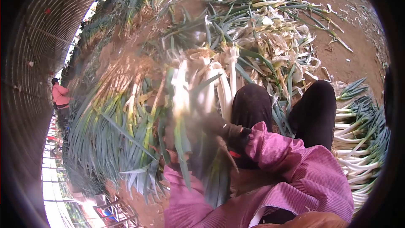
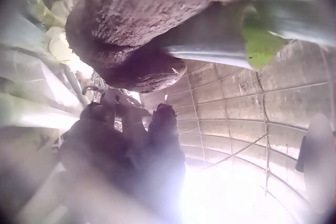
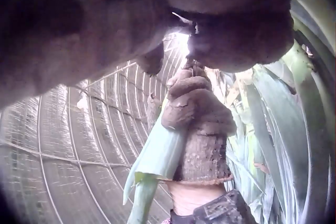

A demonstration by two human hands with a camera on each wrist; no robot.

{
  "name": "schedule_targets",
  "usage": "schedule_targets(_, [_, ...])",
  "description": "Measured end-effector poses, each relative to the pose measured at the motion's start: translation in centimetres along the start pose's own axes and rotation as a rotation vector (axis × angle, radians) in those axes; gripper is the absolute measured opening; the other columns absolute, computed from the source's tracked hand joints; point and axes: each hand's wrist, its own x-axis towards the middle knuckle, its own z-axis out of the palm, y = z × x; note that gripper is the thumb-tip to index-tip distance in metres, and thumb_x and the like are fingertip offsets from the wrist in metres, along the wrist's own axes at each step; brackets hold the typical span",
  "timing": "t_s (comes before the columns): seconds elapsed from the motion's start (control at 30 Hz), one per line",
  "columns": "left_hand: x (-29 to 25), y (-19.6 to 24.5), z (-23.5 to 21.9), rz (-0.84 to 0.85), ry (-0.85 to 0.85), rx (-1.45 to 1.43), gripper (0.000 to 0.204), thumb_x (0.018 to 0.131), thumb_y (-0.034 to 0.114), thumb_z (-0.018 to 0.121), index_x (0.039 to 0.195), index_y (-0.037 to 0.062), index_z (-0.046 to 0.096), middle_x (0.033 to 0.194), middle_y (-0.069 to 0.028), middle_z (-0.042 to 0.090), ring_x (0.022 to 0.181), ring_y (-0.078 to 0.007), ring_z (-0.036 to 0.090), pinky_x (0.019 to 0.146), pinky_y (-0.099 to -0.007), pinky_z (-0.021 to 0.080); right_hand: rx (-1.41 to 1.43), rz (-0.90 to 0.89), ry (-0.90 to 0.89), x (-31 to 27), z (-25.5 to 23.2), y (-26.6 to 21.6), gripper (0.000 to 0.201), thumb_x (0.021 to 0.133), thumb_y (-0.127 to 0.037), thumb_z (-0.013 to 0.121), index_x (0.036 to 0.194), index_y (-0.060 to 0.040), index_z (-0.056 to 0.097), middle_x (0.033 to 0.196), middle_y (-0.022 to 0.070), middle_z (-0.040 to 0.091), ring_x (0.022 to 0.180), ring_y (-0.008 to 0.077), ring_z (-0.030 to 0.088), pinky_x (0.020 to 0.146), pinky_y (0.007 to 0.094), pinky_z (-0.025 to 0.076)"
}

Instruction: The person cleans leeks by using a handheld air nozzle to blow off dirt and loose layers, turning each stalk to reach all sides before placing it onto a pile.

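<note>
My gloved left hand (image 3: pixel 197 108) grips a green onion (image 3: pixel 160 153), its fingers curled round the stalk. In the left wrist view the soil-caked glove (image 2: pixel 136 24) fills the top, and a green leaf end (image 2: pixel 262 45) sticks out past it. My right hand (image 1: pixel 217 126), in a dark glove, is close beside the left, in front of the knees. The fingers look bent in the right wrist view, but I cannot tell what they hold. A thin brown strip (image 1: pixel 227 154) hangs just below that hand. White stalks (image 1: pixel 228 88) stand upright beyond both hands, partly blurred.
A big heap of unpeeled green onions (image 1: pixel 114 118) lies to the left, roots away from me. Stripped leaves and husks (image 1: pixel 287 46) cover the ground ahead. Cleaned green onions (image 1: pixel 358 143) are laid in a row at my right. Another person (image 1: pixel 60 93) is at the far left.
</note>
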Motion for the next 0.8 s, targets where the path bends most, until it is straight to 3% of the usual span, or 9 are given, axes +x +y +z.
schedule_targets(0.1, [0.1,0.2,1.6,0.02,0.033,0.075,0.033,0.092,0.032,0.046,0.108,0.0031,0.047,0.077,-0.0075,0.05,0.053,-0.0132,0.044,0.04,-0.0252,0.035,0.18,-0.068,0.106,-0.2,1.2,0.4,0.014,0.069,-0.008,0.057,0.081,-0.0128,0.063,0.059,0.0092,0.056,0.049,0.0267,0.056,0.045,0.0374,0.044])
schedule_targets(0.2, [-0.4,0.2,3.8,0.029,0.066,0.165,0.032,0.091,0.031,0.046,0.106,0.0023,0.048,0.076,-0.0076,0.05,0.051,-0.0134,0.044,0.04,-0.0253,0.035,0.213,-0.212,0.237,-0.4,1.6,1.3,0.014,0.068,-0.009,0.058,0.08,-0.0133,0.063,0.06,0.0096,0.057,0.051,0.0266,0.057,0.046,0.0385,0.044])
schedule_targets(0.33, [-2.7,-1.5,7.9,0.039,0.126,0.278,0.031,0.091,0.03,0.046,0.103,0.0014,0.049,0.075,-0.0078,0.05,0.05,-0.0137,0.044,0.039,-0.0255,0.034,0.308,-0.124,0.217,0.0,2.1,1.7,0.009,0.069,-0.009,0.057,0.075,-0.013,0.062,0.061,0.0086,0.056,0.054,0.0264,0.057,0.048,0.0385,0.044])
schedule_targets(0.4, [-4.8,-3.1,9.8,0.012,0.173,0.314,0.031,0.091,0.03,0.046,0.102,0.0009,0.049,0.075,-0.0078,0.05,0.049,-0.0138,0.043,0.039,-0.0255,0.034,0.317,-0.219,0.316,0.4,3.0,2.1,0.006,0.07,-0.009,0.056,0.072,-0.0127,0.06,0.06,0.0082,0.054,0.054,0.0263,0.057,0.048,0.0386,0.043])
schedule_targets(0.47, [-6.6,-4.3,8.4,-0.021,0.185,0.318,0.031,0.091,0.029,0.046,0.101,0.0004,0.05,0.074,-0.0079,0.05,0.048,-0.014,0.043,0.039,-0.0256,0.034,0.325,-0.243,0.352,0.5,3.2,2.3,0.008,0.07,-0.009,0.056,0.075,-0.0131,0.061,0.062,0.008,0.055,0.056,0.0258,0.057,0.05,0.038,0.044])
schedule_targets(0.5, [-7.2,-3.6,3.8,-0.094,0.151,0.212,0.029,0.09,0.026,0.047,0.088,-0.0025,0.053,0.071,-0.009,0.053,0.045,-0.0151,0.043,0.039,-0.0256,0.034,0.324,-0.243,0.354,0.6,3.1,2.4,0.009,0.07,-0.008,0.057,0.077,-0.0132,0.061,0.063,0.0079,0.056,0.057,0.0255,0.058,0.051,0.0377,0.044])
schedule_targets(0.6, [-8.7,-4.8,3.5,-0.031,0.096,0.487,0.03,0.089,0.025,0.049,0.081,-0.0038,0.055,0.073,-0.0111,0.055,0.045,-0.016,0.045,0.039,-0.0255,0.035,0.313,-0.219,0.329,0.4,2.7,2.4,0.013,0.07,-0.008,0.057,0.081,-0.0138,0.062,0.067,0.0076,0.058,0.059,0.0247,0.059,0.054,0.0368,0.046])
schedule_targets(0.8, [-8.2,-4.7,2.9,0.019,0.246,0.649,0.026,0.087,0.024,0.052,0.085,-0.0011,0.056,0.072,-0.0086,0.056,0.049,-0.0155,0.05,0.041,-0.0267,0.041,0.236,-0.189,0.292,0.0,2.4,2.2,0.022,0.07,-0.006,0.059,0.089,-0.0148,0.064,0.075,0.0071,0.061,0.065,0.0231,0.06,0.059,0.0349,0.048])
